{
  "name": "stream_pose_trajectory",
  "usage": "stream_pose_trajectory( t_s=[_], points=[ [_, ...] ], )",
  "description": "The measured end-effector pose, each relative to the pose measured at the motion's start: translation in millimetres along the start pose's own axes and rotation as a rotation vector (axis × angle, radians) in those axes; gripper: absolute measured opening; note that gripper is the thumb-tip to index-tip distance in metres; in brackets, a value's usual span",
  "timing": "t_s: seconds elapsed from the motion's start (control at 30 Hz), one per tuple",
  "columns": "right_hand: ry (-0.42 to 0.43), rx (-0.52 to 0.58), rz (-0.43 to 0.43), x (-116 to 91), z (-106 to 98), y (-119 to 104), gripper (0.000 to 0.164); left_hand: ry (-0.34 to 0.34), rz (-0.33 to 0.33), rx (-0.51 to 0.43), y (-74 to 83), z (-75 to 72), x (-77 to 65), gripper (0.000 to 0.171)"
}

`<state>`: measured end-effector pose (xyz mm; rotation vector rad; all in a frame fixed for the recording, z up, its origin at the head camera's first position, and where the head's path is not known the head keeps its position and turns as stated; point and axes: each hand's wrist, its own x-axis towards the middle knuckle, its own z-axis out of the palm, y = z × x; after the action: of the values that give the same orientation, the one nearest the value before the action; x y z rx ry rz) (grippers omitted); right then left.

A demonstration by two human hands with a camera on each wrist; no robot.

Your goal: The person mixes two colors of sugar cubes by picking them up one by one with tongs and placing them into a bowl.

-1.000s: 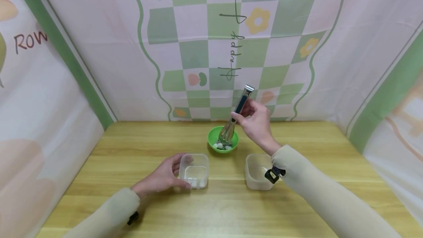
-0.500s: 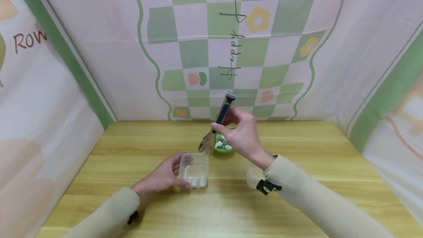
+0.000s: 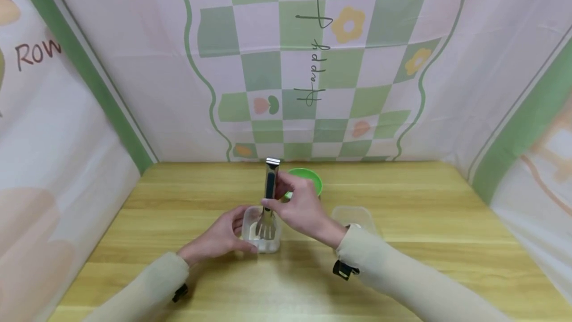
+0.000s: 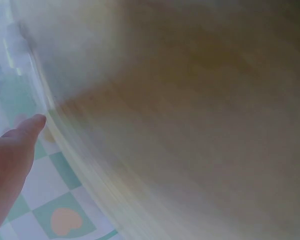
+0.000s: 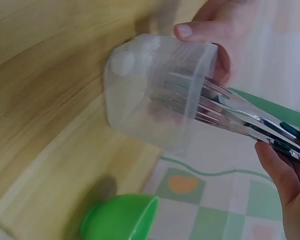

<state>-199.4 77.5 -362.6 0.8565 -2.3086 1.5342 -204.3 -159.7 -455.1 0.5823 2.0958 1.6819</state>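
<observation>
My left hand (image 3: 216, 236) holds a clear square plastic container (image 5: 132, 100) at its left side, thumb in front and fingers behind. Some white pieces (image 3: 268, 245) lie at the bottom of it. In my right hand (image 3: 306, 210) is a pair of metal tongs (image 3: 270, 185) with dark grips and forked ends, gripped between thumb and fingers. The tongs point down, their prongs inside the container below the rim in the right wrist view. Whether the prongs pinch a piece I cannot tell. In the left wrist view only part of the left hand (image 4: 12, 160) shows.
A green bowl (image 3: 313, 178) stands behind the right hand, which covers much of it. A second clear container (image 3: 359, 216) sits to the right, partly under the right sleeve. The wooden table (image 3: 178, 193) ends at a patterned cloth backdrop (image 3: 263, 73).
The right hand has carried the tongs from the green bowl leftward and toward me, and lowered them into the left container. The left hand has stayed at that container.
</observation>
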Motion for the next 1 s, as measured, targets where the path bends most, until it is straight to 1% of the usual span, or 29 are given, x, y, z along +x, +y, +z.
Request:
stream_pose_trajectory(
  t_s=[0.1,0.23,0.47,0.6,0.73,1.0],
  points=[
    [-0.034,-0.018,0.013,-0.5,4.2,3.2,0.024,0.001,-0.003,0.005,-0.4,-0.3,0.0,0.096],
    [-0.054,-0.042,0.022,-0.8,7.4,6.0,0.024,0.0,-0.005,-0.001,-0.5,0.0,0.1,0.095],
    [-0.052,-0.058,0.015,0.3,8.8,8.1,0.023,0.005,-0.012,-0.006,-0.6,-0.2,0.0,0.095],
    [-0.031,-0.06,-0.002,2.4,8.5,9.8,0.021,0.003,-0.01,-0.016,-1.7,-0.2,0.8,0.097],
    [-0.013,-0.055,0.009,2.9,7.4,10.9,0.023,0.003,-0.008,-0.016,-2.1,-0.1,0.9,0.097],
    [-0.034,-0.067,0.017,0.9,11.0,16.0,0.023,0.009,-0.008,-0.003,-1.6,0.3,1.0,0.095]
  ],
)
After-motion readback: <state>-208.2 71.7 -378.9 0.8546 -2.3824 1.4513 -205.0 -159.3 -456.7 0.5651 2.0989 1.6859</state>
